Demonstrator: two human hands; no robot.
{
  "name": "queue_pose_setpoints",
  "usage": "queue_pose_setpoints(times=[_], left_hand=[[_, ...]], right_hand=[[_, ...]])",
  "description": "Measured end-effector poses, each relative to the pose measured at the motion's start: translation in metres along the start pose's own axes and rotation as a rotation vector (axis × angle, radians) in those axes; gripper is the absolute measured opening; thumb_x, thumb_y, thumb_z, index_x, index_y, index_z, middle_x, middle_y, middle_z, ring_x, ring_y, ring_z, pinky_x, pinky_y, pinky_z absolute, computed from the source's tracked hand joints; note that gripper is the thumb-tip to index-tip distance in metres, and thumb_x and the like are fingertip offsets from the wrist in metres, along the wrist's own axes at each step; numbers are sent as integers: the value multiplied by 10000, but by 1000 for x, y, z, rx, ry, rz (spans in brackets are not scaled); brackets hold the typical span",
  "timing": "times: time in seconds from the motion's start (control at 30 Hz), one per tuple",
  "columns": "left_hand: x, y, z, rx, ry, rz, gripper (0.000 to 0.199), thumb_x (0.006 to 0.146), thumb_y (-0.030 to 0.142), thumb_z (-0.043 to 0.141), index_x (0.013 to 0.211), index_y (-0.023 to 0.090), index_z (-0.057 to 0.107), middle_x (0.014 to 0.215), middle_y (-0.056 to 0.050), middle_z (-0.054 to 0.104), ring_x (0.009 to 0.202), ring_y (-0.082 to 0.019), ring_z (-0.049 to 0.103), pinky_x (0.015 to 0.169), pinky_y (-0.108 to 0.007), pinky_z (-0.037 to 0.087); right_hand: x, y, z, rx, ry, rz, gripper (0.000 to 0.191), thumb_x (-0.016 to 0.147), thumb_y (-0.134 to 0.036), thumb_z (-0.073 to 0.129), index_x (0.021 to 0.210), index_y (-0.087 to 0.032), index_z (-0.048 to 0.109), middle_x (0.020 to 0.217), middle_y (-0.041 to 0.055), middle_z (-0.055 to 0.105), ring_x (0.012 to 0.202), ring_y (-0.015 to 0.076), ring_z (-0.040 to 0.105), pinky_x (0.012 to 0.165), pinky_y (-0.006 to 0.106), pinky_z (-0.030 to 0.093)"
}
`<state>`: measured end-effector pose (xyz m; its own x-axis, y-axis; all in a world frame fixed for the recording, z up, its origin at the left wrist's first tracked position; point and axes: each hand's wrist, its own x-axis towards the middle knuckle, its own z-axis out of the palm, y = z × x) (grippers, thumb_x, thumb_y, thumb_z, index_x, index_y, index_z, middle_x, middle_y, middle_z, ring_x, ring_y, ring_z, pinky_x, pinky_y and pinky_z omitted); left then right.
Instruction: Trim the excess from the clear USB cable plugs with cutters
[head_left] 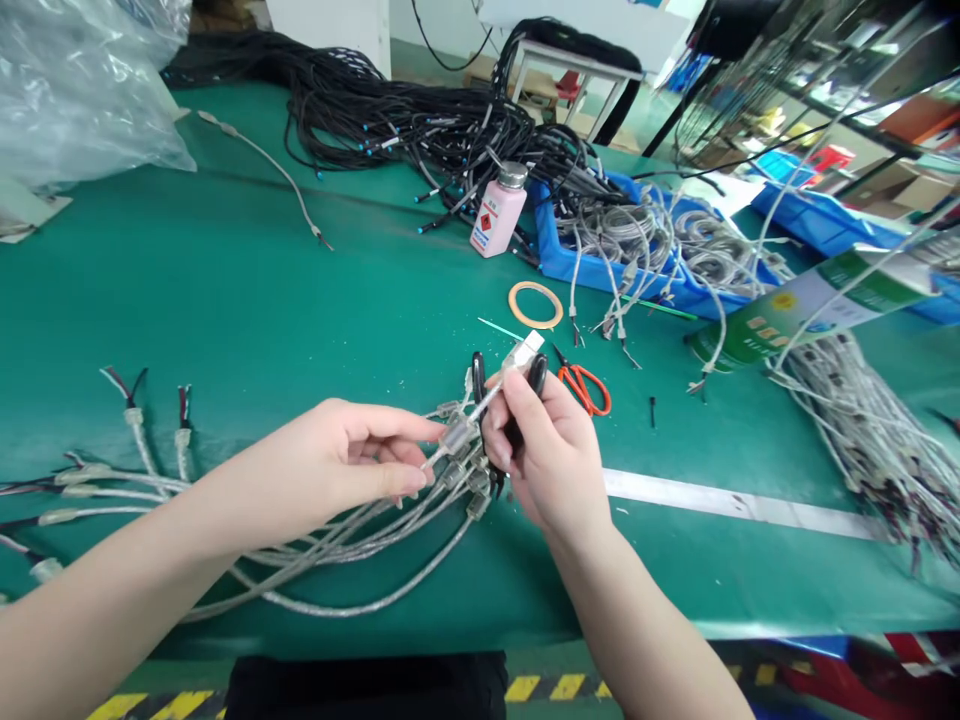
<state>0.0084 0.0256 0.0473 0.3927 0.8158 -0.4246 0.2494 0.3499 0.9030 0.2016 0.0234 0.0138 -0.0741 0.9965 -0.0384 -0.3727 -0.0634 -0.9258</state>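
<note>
My left hand (pixel 352 465) pinches the lower end of a translucent grey cable (pixel 457 435) near its moulded ferrite. My right hand (pixel 544 445) grips the same cable higher up, where its clear USB plug (pixel 525 350) points up and right. Black-handled scissors (pixel 536 375) sit in my right hand, their loops showing above the fingers. Under both hands lies a bundle of similar grey cables (pixel 337 545), looping left to stripped ends (pixel 135 410) on the green mat.
Orange-handled snips (pixel 585 385) and a tape ring (pixel 535 304) lie just beyond my hands. A pink bottle (pixel 499 215), a pile of black cables (pixel 420 120) and a blue bin of grey cables (pixel 559 260) stand behind. More grey cables (pixel 870 430) heap at the right.
</note>
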Motion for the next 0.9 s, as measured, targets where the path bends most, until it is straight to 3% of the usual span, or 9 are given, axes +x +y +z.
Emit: queue_pose_setpoints(times=[0.13,0.37,0.57,0.77,0.9], left_hand=[[2,4,4,-1,-32,10,193,719,219,765,912,209,756,785,-11,784,711,-127,698,629,-149,547],[10,-2,19,-254,15,40,79,751,124,749,804,167,710,612,37,703,539,-70,621,531,-120,520],[15,-15,17,-491,43,72,51,810,146,699,828,176,737,726,-15,770,557,-91,650,465,-132,500],[12,-15,19,-516,98,88,44,803,152,692,761,163,694,621,2,732,505,-89,624,483,-153,504],[10,-18,21,-391,146,135,34,816,190,686,791,178,667,629,23,700,531,-96,613,505,-174,498]], right_hand=[[2,-2,-1,3,33,-27,208,932,-359,603,806,-204,544,598,-73,454,420,32,385,384,181,264],[4,-2,-2,-69,27,-74,180,944,-366,588,863,-206,583,629,-66,462,446,33,405,395,188,282],[1,-3,-2,-269,-6,-89,263,1008,-435,428,977,-215,566,681,-46,531,464,41,388,412,202,292],[-9,-7,-2,-477,-180,-31,318,1029,-405,375,1260,-223,497,624,-67,444,519,77,394,473,216,333],[-13,-5,1,-581,-355,-84,345,1025,-343,395,1345,-216,407,669,-66,481,624,102,507,758,291,462]])
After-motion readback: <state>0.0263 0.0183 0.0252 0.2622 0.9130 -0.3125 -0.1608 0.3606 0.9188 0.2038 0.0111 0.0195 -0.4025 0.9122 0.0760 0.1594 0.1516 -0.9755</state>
